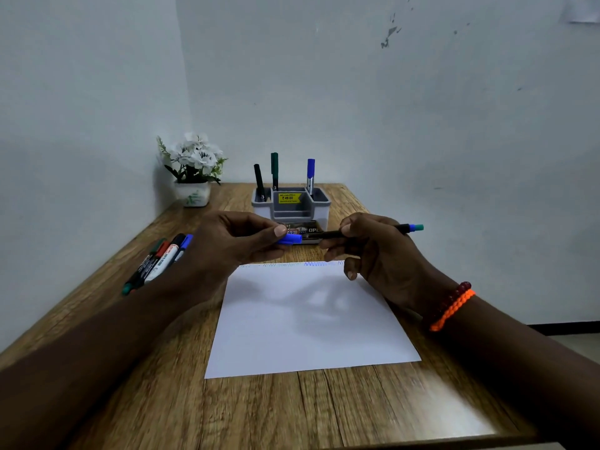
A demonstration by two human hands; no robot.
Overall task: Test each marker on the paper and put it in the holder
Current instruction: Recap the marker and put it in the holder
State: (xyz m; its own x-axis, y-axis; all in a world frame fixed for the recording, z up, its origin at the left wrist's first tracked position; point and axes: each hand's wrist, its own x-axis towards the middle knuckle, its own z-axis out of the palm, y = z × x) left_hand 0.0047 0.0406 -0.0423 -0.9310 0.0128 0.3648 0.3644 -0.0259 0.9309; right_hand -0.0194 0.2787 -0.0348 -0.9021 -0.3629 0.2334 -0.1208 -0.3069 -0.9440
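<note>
My left hand (238, 241) is at centre frame, above the far edge of the paper (308, 323). Thumb and forefinger pinch a blue cap (290, 238), which points right, toward the other hand.

My right hand (373, 251) is just right of centre, fingers curled round a thin dark marker (363, 233). The marker lies nearly level; its rear end, blue and teal, sticks out to the right past my knuckles. The writing end points left toward the blue cap. Cap and tip are close; I cannot tell whether they touch. Two bracelets (453, 306), one dark red, one orange, sit on the right wrist.

The paper lies flat on the wooden table (259, 410), lower centre of frame. Short zigzag test marks (316, 264) run along its far edge, blue the clearest.

The holder (292, 206), grey with a yellow price label, stands just above centre, beyond my hands. Three markers stand upright in it: a black one (259, 181) at left, a green one (274, 170) next to it, a blue one (310, 175) at right.

A bunch of untested markers (159, 261) lies on the table at centre left, partly hidden behind my left forearm. Green, red, black and blue caps show.

A white flower pot (192, 172) stands in the far left corner of the table.
</note>
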